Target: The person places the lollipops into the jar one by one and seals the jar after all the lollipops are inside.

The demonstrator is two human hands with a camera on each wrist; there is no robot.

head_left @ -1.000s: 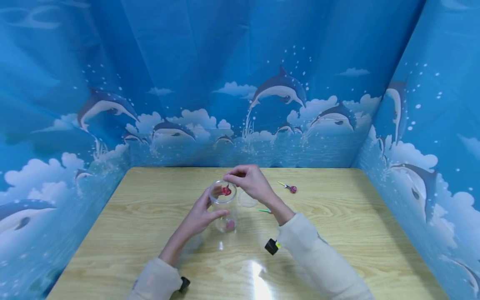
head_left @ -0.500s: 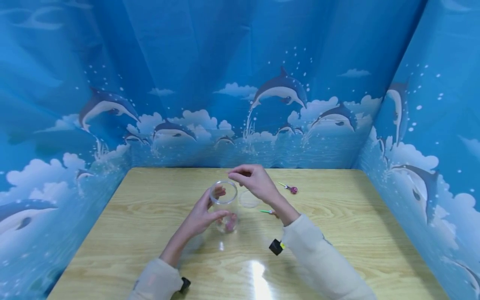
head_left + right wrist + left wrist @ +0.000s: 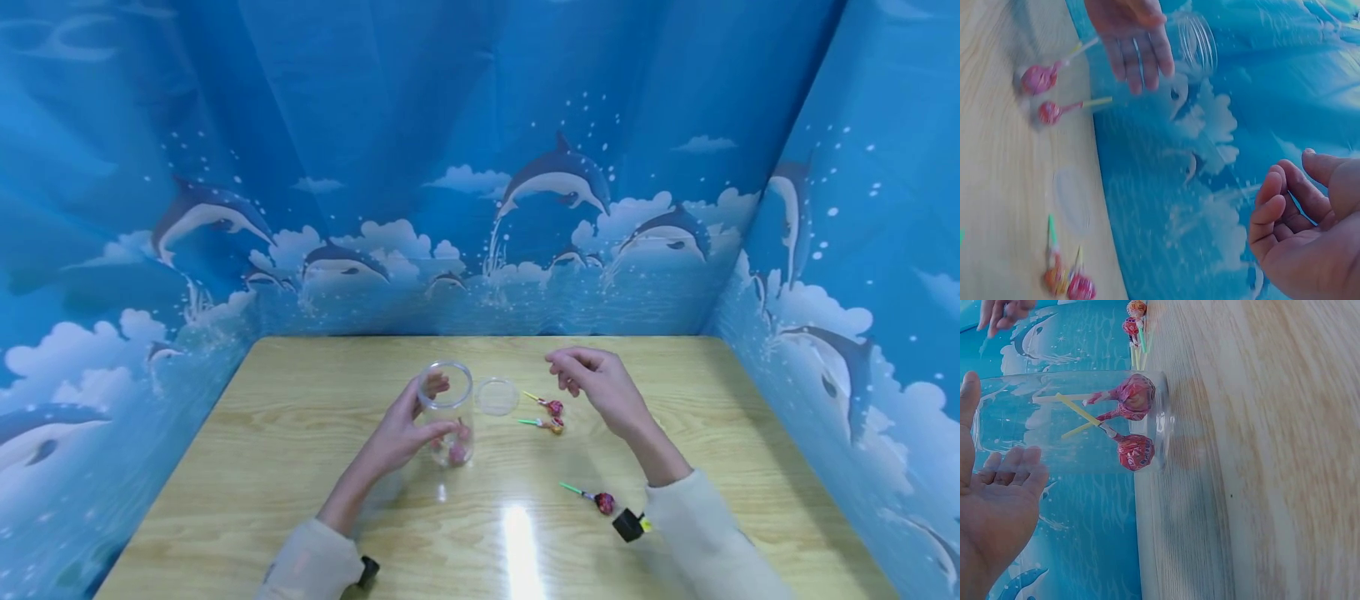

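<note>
A clear jar (image 3: pixel 447 406) stands upright on the table with its mouth uncovered. My left hand (image 3: pixel 401 431) grips its side, thumb at the front and fingers around the back. Inside, several wrapped lollipops (image 3: pixel 1135 452) lie at the bottom, their sticks leaning up. To the right, my right hand (image 3: pixel 603 387) is raised above the table, fingers loosely curled around nothing. Beside its wrist are a red lollipop (image 3: pixel 554 407) and an orange one (image 3: pixel 556 426), both with sticks pointing left.
A round clear lid (image 3: pixel 497 397) lies just right of the jar. Closer to the front is a dark red lollipop (image 3: pixel 603 502) with a green stick. The wooden table (image 3: pixel 300 400) backs onto a blue dolphin curtain (image 3: pixel 420 125).
A red lollipop that my right hand held at the jar's mouth was let go into the jar. That hand then moved right, uncovering lollipops on the table. My left hand stayed put.
</note>
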